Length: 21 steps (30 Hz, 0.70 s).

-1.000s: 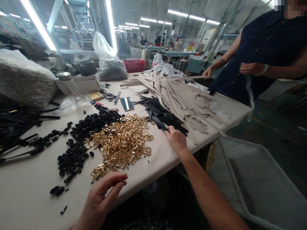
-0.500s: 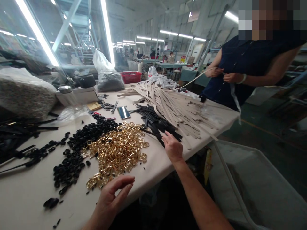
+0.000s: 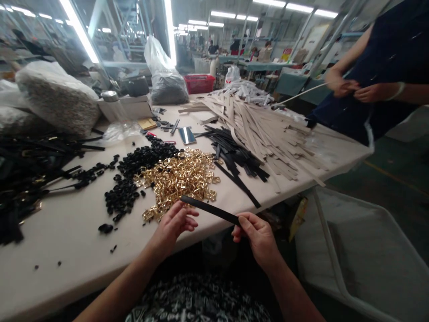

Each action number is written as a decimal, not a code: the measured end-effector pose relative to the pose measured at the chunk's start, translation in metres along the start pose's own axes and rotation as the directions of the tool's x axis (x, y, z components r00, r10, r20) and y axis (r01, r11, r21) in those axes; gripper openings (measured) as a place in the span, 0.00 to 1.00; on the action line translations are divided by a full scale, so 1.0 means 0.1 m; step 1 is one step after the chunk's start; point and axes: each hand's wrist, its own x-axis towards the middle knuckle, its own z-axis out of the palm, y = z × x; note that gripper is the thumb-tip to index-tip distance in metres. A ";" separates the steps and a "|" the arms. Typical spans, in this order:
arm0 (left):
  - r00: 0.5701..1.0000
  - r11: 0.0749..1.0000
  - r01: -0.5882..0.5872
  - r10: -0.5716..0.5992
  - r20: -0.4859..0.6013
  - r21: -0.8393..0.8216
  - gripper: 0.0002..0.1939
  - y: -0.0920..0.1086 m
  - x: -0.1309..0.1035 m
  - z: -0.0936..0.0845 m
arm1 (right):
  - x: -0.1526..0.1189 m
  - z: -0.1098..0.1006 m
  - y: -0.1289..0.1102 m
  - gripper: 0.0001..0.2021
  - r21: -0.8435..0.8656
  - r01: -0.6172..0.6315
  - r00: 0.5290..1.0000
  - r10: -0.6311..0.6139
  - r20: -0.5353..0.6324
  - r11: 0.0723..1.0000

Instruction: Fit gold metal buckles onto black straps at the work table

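Observation:
A flat black strip [image 3: 211, 210] is pinched at its right end by my right hand [image 3: 257, 237], in front of the table's near edge. My left hand [image 3: 176, 226] is beside the strip's other end, palm up with its fingers apart; the strip passes just above its fingertips. Beyond my left hand lies a heap of gold buckles [image 3: 184, 176], with a pile of small black rings [image 3: 125, 188] to its left. More black strips [image 3: 231, 154] lie behind and right of the buckles, and one loose strip [image 3: 243, 185] points toward the table edge.
Beige strips [image 3: 258, 129] spread over the table [image 3: 77, 228] at the back right. Plastic bags [image 3: 60, 96], a red basket [image 3: 199, 84] and black straps [image 3: 30, 165] are further off. A person [image 3: 375, 85] stands at the right, above a pale bin [image 3: 365, 246].
My right hand has come back from the black strips, now holding one. My left hand has moved forward and opened toward the strip's far end. The view has shifted.

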 end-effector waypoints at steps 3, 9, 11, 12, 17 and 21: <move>0.999 0.999 0.049 -0.049 -0.017 -0.015 0.25 0.03 -0.08 -0.08 | -0.30 -0.03 0.08 0.20 0.056 -0.159 0.984 0.154 0.091 0.986; 0.982 0.984 0.177 -0.174 -0.072 0.027 0.20 0.02 -0.31 -0.15 | -0.43 -0.04 0.14 0.22 -0.085 -0.215 0.970 0.223 0.097 0.973; 0.979 0.982 0.186 -0.184 -0.087 0.013 0.23 0.02 -0.37 -0.15 | -0.41 -0.01 0.13 0.23 -0.124 -0.196 0.975 0.207 0.081 0.973; 0.979 0.983 0.185 -0.184 -0.091 0.008 0.23 0.01 -0.39 -0.15 | -0.39 0.00 0.13 0.24 -0.083 -0.205 0.975 0.211 0.073 0.975; 0.974 0.976 0.218 -0.218 -0.060 -0.017 0.23 -0.03 -0.45 -0.18 | -0.28 0.04 0.16 0.20 0.122 -0.146 0.989 0.149 -0.021 0.982; 0.982 0.981 0.188 -0.187 -0.027 0.055 0.23 -0.08 -0.49 -0.18 | -0.29 0.11 0.01 0.20 -0.478 0.317 0.928 -0.373 -0.024 0.819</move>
